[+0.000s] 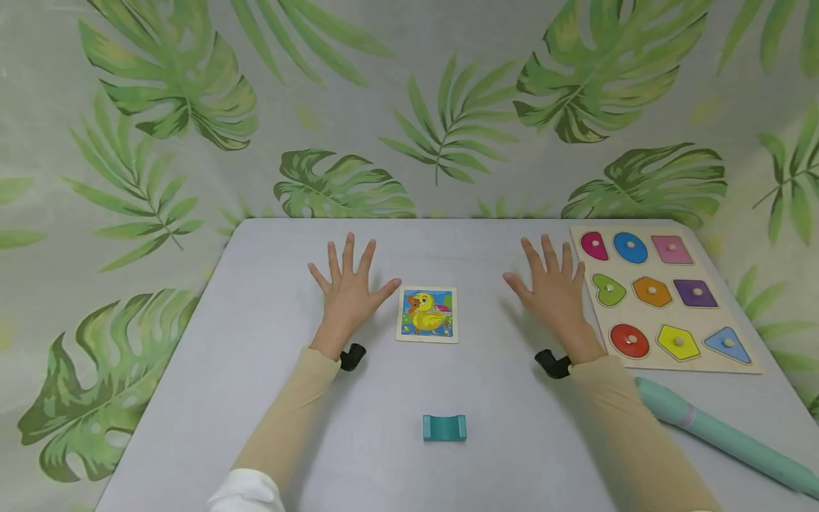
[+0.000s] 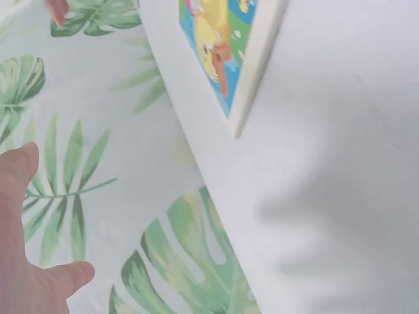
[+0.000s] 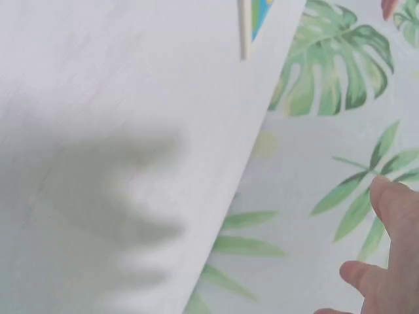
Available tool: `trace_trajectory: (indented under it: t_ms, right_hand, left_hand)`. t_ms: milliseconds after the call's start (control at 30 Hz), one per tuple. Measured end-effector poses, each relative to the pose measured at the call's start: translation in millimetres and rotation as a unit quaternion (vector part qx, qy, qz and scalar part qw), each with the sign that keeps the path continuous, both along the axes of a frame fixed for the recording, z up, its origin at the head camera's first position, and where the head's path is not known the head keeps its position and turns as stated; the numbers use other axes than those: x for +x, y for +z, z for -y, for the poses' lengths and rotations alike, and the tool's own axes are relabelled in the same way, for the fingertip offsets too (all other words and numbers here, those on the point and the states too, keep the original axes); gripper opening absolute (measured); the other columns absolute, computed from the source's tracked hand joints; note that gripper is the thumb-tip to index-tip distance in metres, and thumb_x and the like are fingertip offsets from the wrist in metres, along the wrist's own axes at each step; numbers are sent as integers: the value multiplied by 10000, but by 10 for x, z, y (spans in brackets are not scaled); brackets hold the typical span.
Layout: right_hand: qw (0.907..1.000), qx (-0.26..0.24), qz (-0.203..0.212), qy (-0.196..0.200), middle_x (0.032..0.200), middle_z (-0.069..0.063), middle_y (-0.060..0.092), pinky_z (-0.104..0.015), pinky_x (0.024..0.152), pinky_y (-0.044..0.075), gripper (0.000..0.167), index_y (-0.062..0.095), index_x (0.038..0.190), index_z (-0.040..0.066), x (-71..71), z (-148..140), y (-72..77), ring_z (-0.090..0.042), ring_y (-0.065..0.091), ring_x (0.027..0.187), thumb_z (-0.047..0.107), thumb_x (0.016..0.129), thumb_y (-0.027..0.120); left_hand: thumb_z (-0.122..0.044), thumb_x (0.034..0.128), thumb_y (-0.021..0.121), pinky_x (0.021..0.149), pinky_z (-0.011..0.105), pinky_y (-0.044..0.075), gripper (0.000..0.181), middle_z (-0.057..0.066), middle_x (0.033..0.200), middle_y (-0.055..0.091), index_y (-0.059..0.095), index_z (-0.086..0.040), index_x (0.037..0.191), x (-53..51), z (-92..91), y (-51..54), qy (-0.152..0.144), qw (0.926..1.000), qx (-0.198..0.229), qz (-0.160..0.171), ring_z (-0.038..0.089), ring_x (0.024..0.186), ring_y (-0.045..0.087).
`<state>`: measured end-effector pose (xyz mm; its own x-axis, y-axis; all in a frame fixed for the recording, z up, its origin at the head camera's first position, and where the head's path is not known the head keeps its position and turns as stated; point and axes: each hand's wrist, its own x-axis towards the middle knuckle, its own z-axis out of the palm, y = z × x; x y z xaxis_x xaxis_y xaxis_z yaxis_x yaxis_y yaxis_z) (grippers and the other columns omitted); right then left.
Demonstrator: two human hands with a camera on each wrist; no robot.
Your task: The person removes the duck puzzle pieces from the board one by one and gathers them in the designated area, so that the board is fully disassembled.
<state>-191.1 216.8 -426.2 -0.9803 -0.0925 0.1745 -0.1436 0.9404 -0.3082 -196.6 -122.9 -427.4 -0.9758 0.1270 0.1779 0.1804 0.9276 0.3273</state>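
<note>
Fingers spread wide, my left hand (image 1: 348, 302) hovers over the white table, its thumb tip near the upper left corner of a square duck puzzle (image 1: 427, 315). Some way to the right, my right hand (image 1: 555, 295) is likewise spread, with nothing in it. Part of the duck puzzle (image 2: 219, 46) shows in the left wrist view, apart from the left hand (image 2: 26, 248). Only a corner of the puzzle (image 3: 256, 19) appears in the right wrist view, where the right hand (image 3: 393, 255) is partly cut off. Both hands cast shadows on the tabletop.
Right of the right hand lies a wooden shape board (image 1: 704, 355) with several knobbed pieces. A mint-green stick-like object (image 1: 729, 435) lies below it, partly behind the right sleeve. A small teal block (image 1: 444, 428) sits near the front. Leaf-patterned cloth (image 1: 448, 92) hangs behind the table (image 1: 499, 462).
</note>
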Motion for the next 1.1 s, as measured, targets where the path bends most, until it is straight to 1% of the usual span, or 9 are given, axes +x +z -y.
trace_trajectory:
  t_ms: [133,267,367,500,600,733,833,933,1100]
  right_hand:
    - [9991,-184,-96,374,1554,-224,137,-705,1033,46,745,227,1526,119,-12,158,43,-485,37,1392,499,950,509]
    - [9888,-879,-68,1203,1542,-214,192,-652,1063,124,708,263,1510,94,-39,360,62,-452,127,1391,362,946,597]
    - [9699,-1579,176,1847,1532,-172,254,-582,1086,187,667,307,1495,92,-76,524,39,-384,203,1391,281,941,627]
    - [9413,-2292,563,2412,1481,-131,364,-516,1051,314,596,367,1465,86,-147,728,-50,-325,356,1323,204,942,629]
    - [9231,-2629,778,2696,1433,-145,428,-500,988,396,551,403,1434,52,-202,859,-138,-334,447,1243,103,934,628]
    - [9082,-2868,1164,2818,1374,-173,486,-481,967,424,508,446,1386,15,-277,990,-231,-341,491,1201,-1,910,622]
    - [9019,-2897,1497,2832,1329,-186,519,-464,969,429,479,465,1364,11,-332,1058,-286,-333,504,1184,-10,909,616]
    - [8992,-2807,1750,2865,1299,-190,541,-455,966,435,456,476,1352,8,-376,1109,-326,-329,512,1172,-11,915,604]
    - [9086,-2417,1912,2820,1249,-141,586,-408,955,447,406,530,1303,19,-415,1188,-341,-287,538,1124,-8,906,611]
  left_hand:
    - [-657,881,493,992,696,-145,838,108,1594,-7,219,-219,1540,69,-20,59,-198,9998,60,-7,391,1409,-153]
    - [-594,911,508,1032,694,-41,786,116,1592,35,234,-205,1536,155,-35,78,-617,9976,257,163,412,1420,-52]
    - [-527,932,531,1057,672,34,753,106,1590,71,236,-184,1534,224,-42,50,-1063,9920,542,424,404,1424,26]
    - [-438,951,559,1073,641,113,718,89,1581,142,249,-144,1528,294,-48,-52,-1655,9789,850,842,367,1422,127]
    - [-387,950,584,1077,618,162,695,105,1560,215,293,-90,1507,337,-50,-153,-2024,9675,988,1149,352,1406,203]
    - [-388,945,594,1084,592,183,693,112,1541,266,326,-48,1487,406,-67,-272,-2286,9562,977,1544,330,1395,248]
    - [-409,943,587,1088,586,177,694,102,1536,283,338,-51,1483,459,-90,-333,-2345,9540,821,1678,294,1399,253]
    - [-421,940,588,1096,573,166,675,99,1524,310,377,-54,1465,506,-106,-373,-2353,9558,636,1644,267,1397,263]
    - [-425,933,596,1094,563,176,652,113,1505,337,430,-37,1429,543,-116,-412,-2401,9594,436,1417,275,1389,274]
